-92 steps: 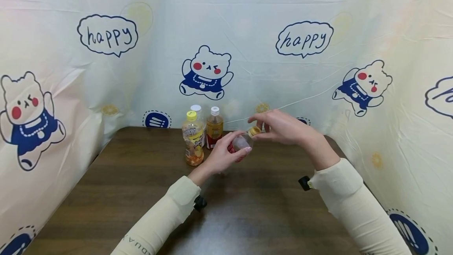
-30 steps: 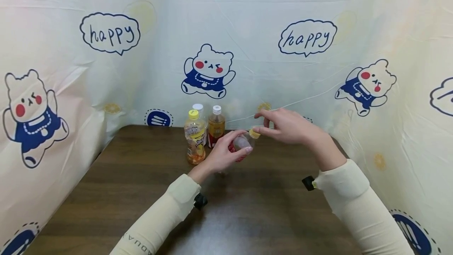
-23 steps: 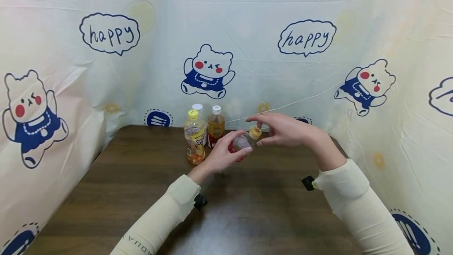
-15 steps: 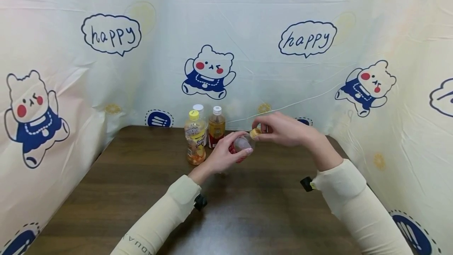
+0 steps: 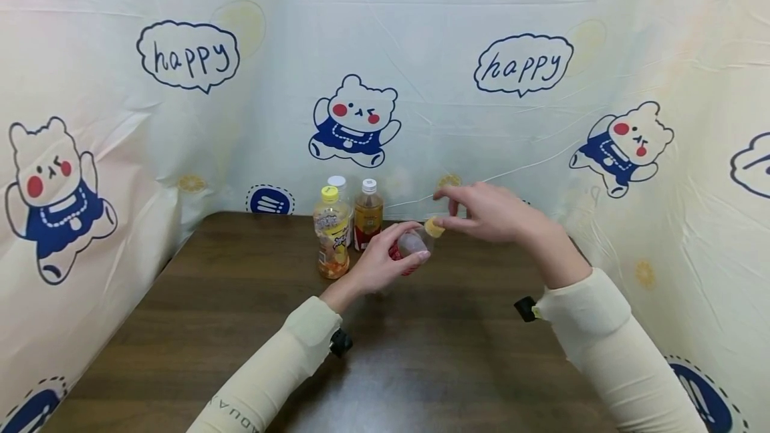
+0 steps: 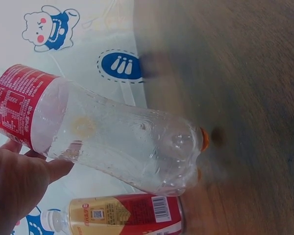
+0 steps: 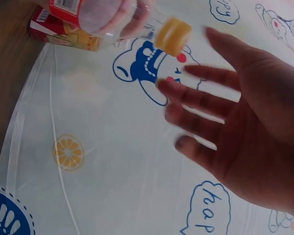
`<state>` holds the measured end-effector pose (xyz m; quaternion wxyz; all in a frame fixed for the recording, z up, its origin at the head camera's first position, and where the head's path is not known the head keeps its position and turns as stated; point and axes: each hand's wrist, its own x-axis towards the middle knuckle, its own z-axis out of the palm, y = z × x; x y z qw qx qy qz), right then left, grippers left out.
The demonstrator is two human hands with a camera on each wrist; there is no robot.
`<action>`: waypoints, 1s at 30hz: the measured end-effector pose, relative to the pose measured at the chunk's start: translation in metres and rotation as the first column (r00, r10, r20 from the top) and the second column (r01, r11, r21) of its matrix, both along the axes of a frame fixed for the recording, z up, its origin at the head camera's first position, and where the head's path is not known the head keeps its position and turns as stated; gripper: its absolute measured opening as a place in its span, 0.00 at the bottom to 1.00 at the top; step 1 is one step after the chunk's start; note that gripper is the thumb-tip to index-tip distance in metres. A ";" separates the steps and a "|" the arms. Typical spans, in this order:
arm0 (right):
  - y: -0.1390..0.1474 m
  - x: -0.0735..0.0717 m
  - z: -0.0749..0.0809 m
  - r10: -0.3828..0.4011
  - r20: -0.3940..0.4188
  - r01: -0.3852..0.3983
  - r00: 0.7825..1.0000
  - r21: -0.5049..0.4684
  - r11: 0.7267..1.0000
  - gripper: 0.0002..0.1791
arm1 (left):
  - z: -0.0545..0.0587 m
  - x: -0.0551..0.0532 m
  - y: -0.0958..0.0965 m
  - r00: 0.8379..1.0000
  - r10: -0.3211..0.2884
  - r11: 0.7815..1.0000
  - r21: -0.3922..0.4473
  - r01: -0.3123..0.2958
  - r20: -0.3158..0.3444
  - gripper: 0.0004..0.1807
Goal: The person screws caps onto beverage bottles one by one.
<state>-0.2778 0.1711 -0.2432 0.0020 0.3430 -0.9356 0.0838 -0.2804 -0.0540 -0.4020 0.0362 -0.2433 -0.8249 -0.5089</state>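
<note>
A clear plastic bottle (image 6: pixel 132 137) with a red label is gripped around its label by my left hand (image 5: pixel 385 260). It leans over the table, its neck up to the right, with a yellow cap (image 7: pixel 173 36) on its mouth; some liquid droplets cling to its wall in the left wrist view. My right hand (image 5: pixel 490 212) is beside the cap, fingers (image 7: pixel 198 100) spread and relaxed with nothing in them. In the right wrist view a gap shows between thumb and cap. The left palm is hidden behind the bottle in the head view.
Left of my left hand stand three bottles: a yellow-capped one (image 5: pixel 331 239), an amber one with a white cap (image 5: pixel 368 216), and a clear white-capped one (image 5: pixel 338 183) partly hidden behind. The dark wooden table (image 5: pixel 421 353) meets a printed curtain (image 5: pixel 433 52) at its back edge.
Half a second ago my right fingers pinched the yellow cap; now they have spread and moved up off it. Earlier they alternated between touching it and opening. My left hand and bottle stay put.
</note>
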 end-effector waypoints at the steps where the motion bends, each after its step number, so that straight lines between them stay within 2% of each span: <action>1: 0.000 0.001 0.001 0.024 0.026 -0.023 0.999 -0.012 1.000 0.27 | 0.000 0.000 0.000 1.000 -0.001 1.000 0.000 0.001 0.001 0.33; 3: 0.000 0.002 0.002 0.075 0.075 -0.072 0.994 -0.032 0.997 0.34 | 0.000 0.000 -0.001 1.000 -0.004 1.000 0.001 0.004 0.001 0.33; 5: -0.001 0.002 0.002 0.121 0.110 -0.116 0.987 -0.051 0.992 0.36 | 0.001 0.000 -0.001 1.000 -0.003 1.000 0.000 0.003 0.004 0.32; 10: -0.002 0.000 -0.002 0.199 0.101 -0.191 0.975 -0.080 0.978 0.21 | 0.001 0.000 0.000 1.000 -0.006 1.000 0.001 0.006 0.012 0.33; 13: -0.004 -0.002 -0.005 0.175 0.076 -0.169 0.982 -0.077 0.983 0.10 | 0.001 0.001 0.000 1.000 -0.010 1.000 0.000 0.010 0.014 0.34; 15: -0.005 -0.002 -0.006 0.124 0.048 -0.121 0.991 -0.052 0.991 0.08 | 0.001 0.001 0.000 1.000 -0.010 1.000 -0.001 0.010 0.012 0.34; 19: -0.008 -0.002 -0.007 0.014 -0.017 -0.013 1.000 0.007 1.000 0.20 | 0.000 0.000 0.000 1.000 -0.004 1.000 0.000 0.004 0.008 0.34; 22: -0.007 -0.001 -0.007 -0.024 -0.046 0.025 0.999 0.021 0.999 0.22 | -0.001 0.000 -0.001 1.000 -0.003 1.000 0.004 0.003 0.000 0.34; 26: -0.004 0.000 -0.003 0.000 -0.009 0.000 1.000 0.006 1.000 0.15 | -0.002 -0.001 -0.002 1.000 -0.001 1.000 0.009 0.001 -0.005 0.33; 30: -0.002 0.001 0.000 0.088 0.096 -0.086 0.991 -0.025 0.996 0.27 | -0.002 -0.002 -0.003 1.000 -0.002 1.000 0.009 0.002 -0.001 0.32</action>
